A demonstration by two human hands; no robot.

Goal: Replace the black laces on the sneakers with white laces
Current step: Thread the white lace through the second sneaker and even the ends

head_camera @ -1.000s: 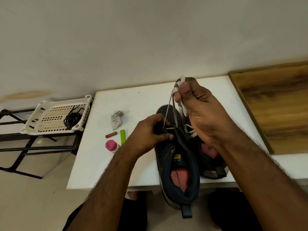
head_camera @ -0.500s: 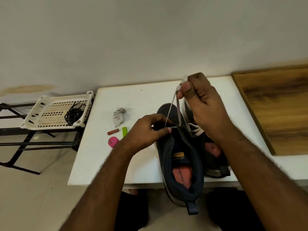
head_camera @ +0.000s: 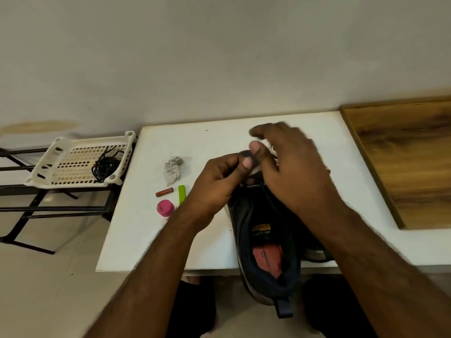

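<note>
A dark sneaker (head_camera: 266,252) lies on the white table (head_camera: 146,228) with its heel hanging over the near edge and a red insole showing. My left hand (head_camera: 219,176) pinches the sneaker's upper near the eyelets, fingers curled. My right hand (head_camera: 290,164) is blurred just above the front of the shoe, its fingers loosely spread; no white lace shows in it. Only a sliver of the second sneaker (head_camera: 314,252) shows, under my right forearm. The removed black laces (head_camera: 105,164) lie bunched in a white basket (head_camera: 61,164) at the left.
Left of the shoes on the table lie a crumpled grey cloth (head_camera: 173,169), a small red-brown cylinder (head_camera: 164,192), a green stick (head_camera: 181,193) and a pink cap (head_camera: 166,207). A wooden board (head_camera: 410,162) covers the table's right side. The basket sits on a black rack (head_camera: 24,208).
My right hand has dropped from holding the white lace up high to just above the shoe, and the lace is out of sight. My left hand stays on the sneaker.
</note>
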